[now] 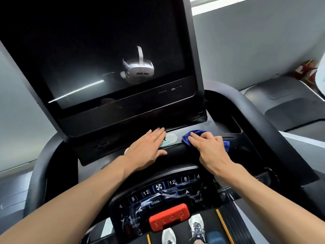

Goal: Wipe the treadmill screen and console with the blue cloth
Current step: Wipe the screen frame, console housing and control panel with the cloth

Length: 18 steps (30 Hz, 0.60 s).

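Blue cloth (195, 136) lay under flat right hand (209, 148), pressed on console (177, 150); left hand (149, 147) beside it, fingers straight, empty.

Right hand (209, 148) presses blue cloth (197, 135) onto console (246, 147).

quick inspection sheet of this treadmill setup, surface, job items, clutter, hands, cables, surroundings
surface: black console ledge below the screen, button panel nearer the person with glare streaks across it.
job's things: dark screen is off and reflects a headset; blue cloth lies bunched on the ledge.
clutter: nothing seen.
hands: left hand rests flat on the ledge; right hand presses the cloth with straight fingers.
cables: nothing seen.
surroundings: red stop button, white shoes on the belt, another treadmill at right, grey wall.
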Motion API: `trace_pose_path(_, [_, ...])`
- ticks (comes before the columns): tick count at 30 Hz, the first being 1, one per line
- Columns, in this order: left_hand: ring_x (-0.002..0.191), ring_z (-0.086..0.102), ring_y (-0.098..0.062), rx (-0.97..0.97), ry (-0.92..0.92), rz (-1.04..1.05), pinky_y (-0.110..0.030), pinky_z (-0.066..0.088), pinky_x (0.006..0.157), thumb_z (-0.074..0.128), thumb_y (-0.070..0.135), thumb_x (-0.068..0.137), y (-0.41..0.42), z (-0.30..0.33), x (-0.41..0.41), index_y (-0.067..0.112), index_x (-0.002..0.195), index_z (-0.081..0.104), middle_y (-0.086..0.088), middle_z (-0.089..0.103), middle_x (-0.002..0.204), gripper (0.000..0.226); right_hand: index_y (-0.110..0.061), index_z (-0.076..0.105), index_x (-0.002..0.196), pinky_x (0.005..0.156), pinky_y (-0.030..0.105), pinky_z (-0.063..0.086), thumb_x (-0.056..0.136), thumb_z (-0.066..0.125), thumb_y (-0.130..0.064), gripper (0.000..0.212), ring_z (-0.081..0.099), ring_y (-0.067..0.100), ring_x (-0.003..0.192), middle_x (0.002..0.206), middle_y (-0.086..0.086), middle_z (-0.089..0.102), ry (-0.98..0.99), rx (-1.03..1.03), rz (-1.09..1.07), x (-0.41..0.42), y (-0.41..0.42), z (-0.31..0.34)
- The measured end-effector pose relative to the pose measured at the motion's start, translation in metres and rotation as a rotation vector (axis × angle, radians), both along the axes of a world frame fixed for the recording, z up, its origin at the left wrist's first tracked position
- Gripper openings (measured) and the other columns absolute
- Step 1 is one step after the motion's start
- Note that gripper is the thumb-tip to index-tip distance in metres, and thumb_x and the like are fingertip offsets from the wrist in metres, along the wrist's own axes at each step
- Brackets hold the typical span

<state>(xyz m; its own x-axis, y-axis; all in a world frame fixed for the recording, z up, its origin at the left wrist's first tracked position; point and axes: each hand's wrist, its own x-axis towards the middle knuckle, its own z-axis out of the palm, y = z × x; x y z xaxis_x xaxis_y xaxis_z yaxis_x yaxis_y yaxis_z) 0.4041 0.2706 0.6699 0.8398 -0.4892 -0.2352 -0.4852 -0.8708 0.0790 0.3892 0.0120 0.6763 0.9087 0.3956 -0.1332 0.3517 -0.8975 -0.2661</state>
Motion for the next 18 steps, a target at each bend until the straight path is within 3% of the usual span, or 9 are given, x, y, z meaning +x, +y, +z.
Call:
trace_pose_path(4, [0.157, -0.004, -0.015, 0.064, 0.013, -0.021, -0.029, -0.008, 0.124, 0.032, 0.058, 0.104, 0.0, 0.002, 0.005, 0.01, 0.162, 0.004, -0.004, -0.002, 0.171, 0.08, -0.035, 0.056, 0.138, 0.091, 0.041, 0.034, 0.078, 0.027, -0.012, 0.07, 0.047, 0.021, 0.113, 0.143, -0.019, 0.054, -0.013, -0.029, -0.003, 0.012, -0.022, 0.012])
trace_pose_path(10, [0.157, -0.004, -0.016, 0.053, 0.03, 0.006, -0.03, -0.005, 0.126, 0.033, 0.056, 0.105, -0.003, 0.004, 0.002, 0.01, 0.162, 0.004, -0.005, -0.003, 0.171, 0.079, -0.037, 0.04, 0.15, 0.095, 0.039, 0.029, 0.078, 0.021, -0.016, 0.077, 0.039, 0.019, 0.126, 0.158, -0.022, 0.034, 0.04, -0.068, 0.124, 0.009, 0.012, 0.015])
trace_pose_path(12, [0.157, -0.002, -0.017, 0.064, -0.001, 0.01, -0.03, -0.004, 0.125, 0.032, 0.057, 0.104, -0.004, 0.005, 0.001, 0.01, 0.162, 0.005, -0.005, 0.0, 0.171, 0.079, -0.04, 0.038, 0.149, 0.095, 0.039, 0.031, 0.086, 0.024, -0.017, 0.068, 0.039, 0.019, 0.126, 0.158, -0.023, 0.033, 0.023, -0.13, 0.079, 0.021, 0.007, 0.015])
trace_pose_path(14, [0.157, 0.001, -0.018, 0.018, -0.03, 0.051, -0.031, -0.003, 0.126, 0.028, 0.059, 0.102, -0.004, 0.004, -0.008, 0.01, 0.162, 0.009, -0.005, 0.005, 0.171, 0.08, -0.042, 0.031, 0.151, 0.096, 0.039, 0.03, 0.094, 0.038, -0.014, 0.065, 0.037, 0.021, 0.128, 0.161, -0.02, 0.027, 0.05, -0.204, -0.033, 0.029, -0.011, 0.009])
trace_pose_path(16, [0.157, 0.01, -0.02, -0.137, -0.052, 0.153, -0.032, 0.007, 0.126, 0.036, 0.056, 0.101, -0.004, 0.002, -0.024, 0.009, 0.16, 0.021, -0.007, 0.018, 0.169, 0.077, -0.041, 0.024, 0.154, 0.098, 0.039, 0.031, 0.09, 0.048, -0.01, 0.075, 0.036, 0.024, 0.128, 0.163, -0.017, 0.022, 0.119, -0.269, -0.07, 0.03, -0.013, 0.01])
trace_pose_path(18, [0.151, 0.028, -0.023, -0.273, -0.095, 0.281, -0.037, 0.029, 0.122, 0.055, 0.05, 0.099, -0.002, 0.001, -0.037, 0.008, 0.155, 0.037, -0.009, 0.035, 0.162, 0.072, -0.036, 0.028, 0.154, 0.099, 0.039, 0.034, 0.087, 0.044, -0.014, 0.072, 0.038, 0.028, 0.127, 0.163, -0.014, 0.023, 0.156, -0.185, -0.006, 0.025, 0.012, 0.008])
